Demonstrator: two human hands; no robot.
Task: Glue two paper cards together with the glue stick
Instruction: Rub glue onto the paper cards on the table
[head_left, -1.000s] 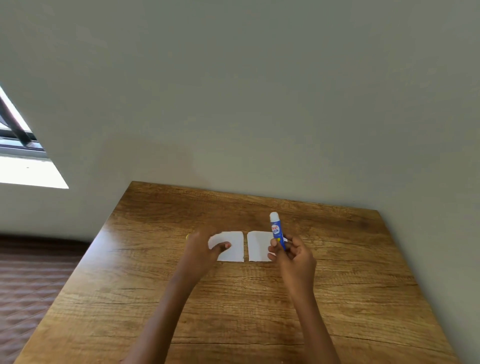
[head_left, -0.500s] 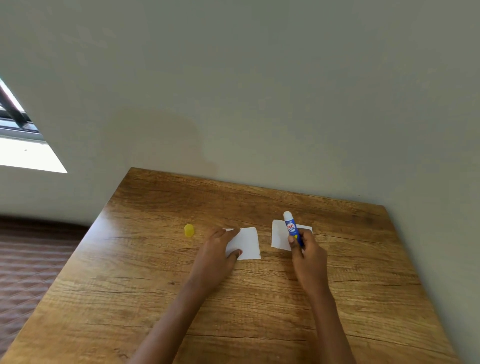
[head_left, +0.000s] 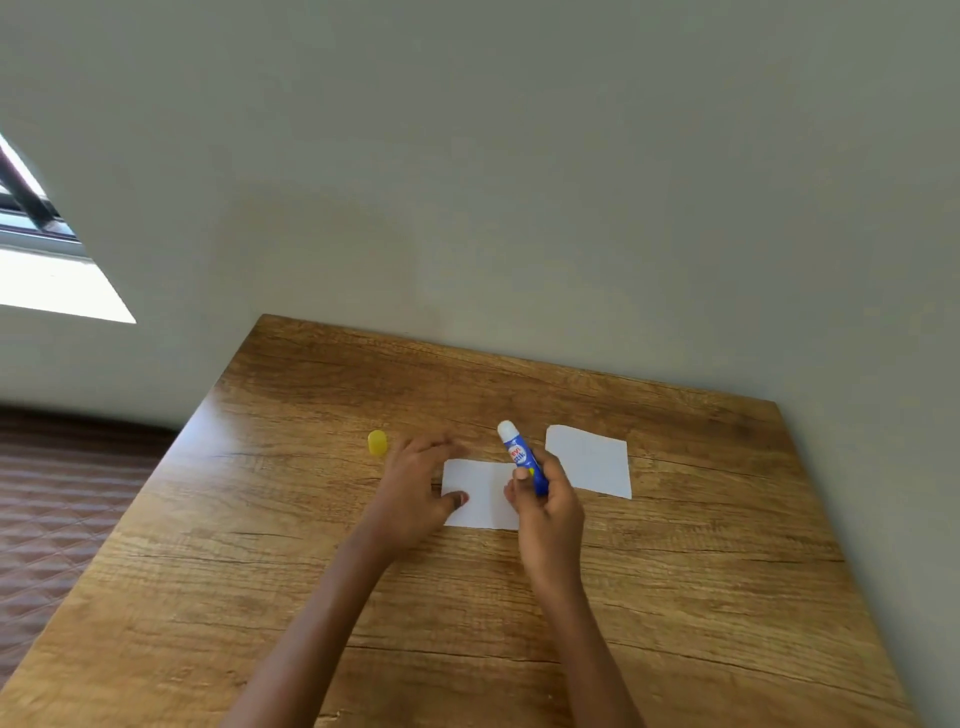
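At the centre of the frame, on a wood table (head_left: 675, 571), a person's left hand (head_left: 415, 488) lies spread over the left edge of 1 white card (head_left: 480, 499), its thumb pressing the paper flat. The right hand (head_left: 548, 509) pinches a blue glue stick (head_left: 522, 457) between thumb and fingers, just above that card's right side. The stick's white end points up and away, clear of the paper. The 2nd card (head_left: 589, 460) lies near, to the right and slightly higher in the frame, untouched. A yellow cap (head_left: 377, 442) sits just left of the left hand.

Within 1 second the cards, which lay almost edge to edge, have parted, and the right hand has crossed from the right card to the pinned one. The card to be glued now appears chosen and steadied. No glue looks laid yet, and the stick likely needs tipping down before a first stroke.
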